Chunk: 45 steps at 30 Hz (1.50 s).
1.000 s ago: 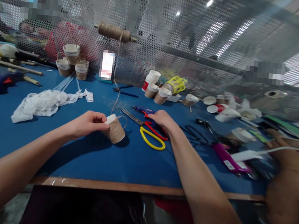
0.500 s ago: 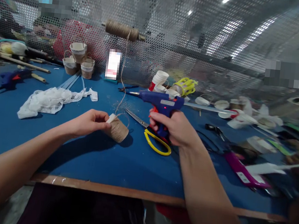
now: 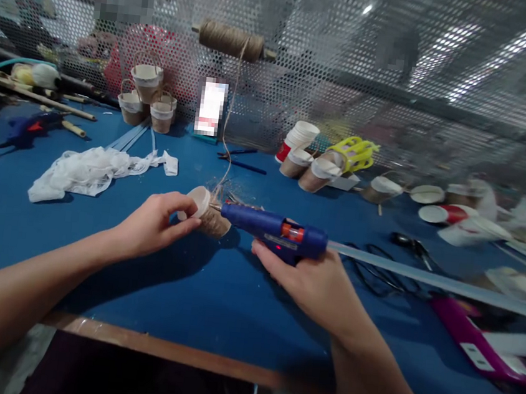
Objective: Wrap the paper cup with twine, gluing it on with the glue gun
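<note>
Between its thumb and fingers my left hand [image 3: 159, 220] holds a small paper cup [image 3: 216, 222] wrapped in brown twine. The cup is tilted, its white mouth turned up and to the left. My right hand [image 3: 311, 277] grips a blue glue gun [image 3: 273, 226], a long clear glue stick [image 3: 405, 271] jutting out of its back. The gun's metal nozzle meets the upper side of the cup near the rim; whether it touches cannot be told. From the twine spool [image 3: 230, 40] on the mesh, a strand [image 3: 227, 130] runs down to the cup.
Crumpled white lace [image 3: 87, 172] lies at left, near a second blue glue gun [image 3: 30, 125]. Twine-wrapped little buckets [image 3: 146, 78] are stacked behind, beside a phone [image 3: 210, 107]. Several cups [image 3: 319, 173] stand at the back right. A purple power strip [image 3: 474, 338] and black cable [image 3: 381, 272] lie at right.
The glue gun has come down and left, its nozzle now at the cup. The cup has turned, its white mouth now showing. The yellow-handled scissors are now mostly hidden behind the gun.
</note>
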{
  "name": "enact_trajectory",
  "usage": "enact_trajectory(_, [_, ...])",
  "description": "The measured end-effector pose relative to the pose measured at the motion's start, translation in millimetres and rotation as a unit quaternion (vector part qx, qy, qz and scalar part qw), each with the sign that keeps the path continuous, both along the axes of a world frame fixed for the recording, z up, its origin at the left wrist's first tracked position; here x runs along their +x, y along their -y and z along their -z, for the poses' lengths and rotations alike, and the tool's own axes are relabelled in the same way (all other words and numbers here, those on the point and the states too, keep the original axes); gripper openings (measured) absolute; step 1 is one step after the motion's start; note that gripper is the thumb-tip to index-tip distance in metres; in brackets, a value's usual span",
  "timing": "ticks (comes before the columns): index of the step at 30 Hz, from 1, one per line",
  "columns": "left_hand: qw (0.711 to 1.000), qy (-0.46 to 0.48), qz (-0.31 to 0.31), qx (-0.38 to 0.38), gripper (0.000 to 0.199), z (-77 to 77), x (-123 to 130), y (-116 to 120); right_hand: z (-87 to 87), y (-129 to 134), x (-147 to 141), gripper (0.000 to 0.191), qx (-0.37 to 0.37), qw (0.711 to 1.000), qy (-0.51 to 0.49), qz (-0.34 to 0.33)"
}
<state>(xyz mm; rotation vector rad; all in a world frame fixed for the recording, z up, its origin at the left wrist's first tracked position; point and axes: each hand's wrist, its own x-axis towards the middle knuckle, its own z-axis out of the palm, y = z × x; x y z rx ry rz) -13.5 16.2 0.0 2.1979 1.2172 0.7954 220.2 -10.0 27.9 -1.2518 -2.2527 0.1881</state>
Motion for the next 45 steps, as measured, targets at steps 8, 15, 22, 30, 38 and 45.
enact_trajectory(8, [0.998,-0.008,0.006,0.057,0.017,-0.6,1,0,-2.9,2,4,0.021,0.065,0.994,0.087,-0.010])
enact_trajectory(15, [0.997,-0.007,0.007,0.075,0.016,0.0,1,0,-12.5,7,-12,0.014,0.006,1.000,0.017,0.025])
enact_trajectory(22, [0.998,0.022,-0.006,0.052,0.015,0.8,1,1,-16.0,7,-14,0.012,-0.063,0.997,-0.031,0.020])
enact_trajectory(30, [0.999,0.036,-0.007,-0.003,0.020,-1.2,1,3,-16.0,8,-13,0.014,-0.063,0.997,-0.026,0.034])
enact_trajectory(38, [0.998,0.046,-0.014,-0.034,0.024,-4.7,2,3,-19.0,11,-17,0.017,-0.050,0.998,-0.002,0.030])
enact_trajectory(45, [0.999,0.052,0.009,-0.004,0.021,-0.5,0,1,-19.1,12,-14,0.021,-0.003,0.998,0.065,0.020])
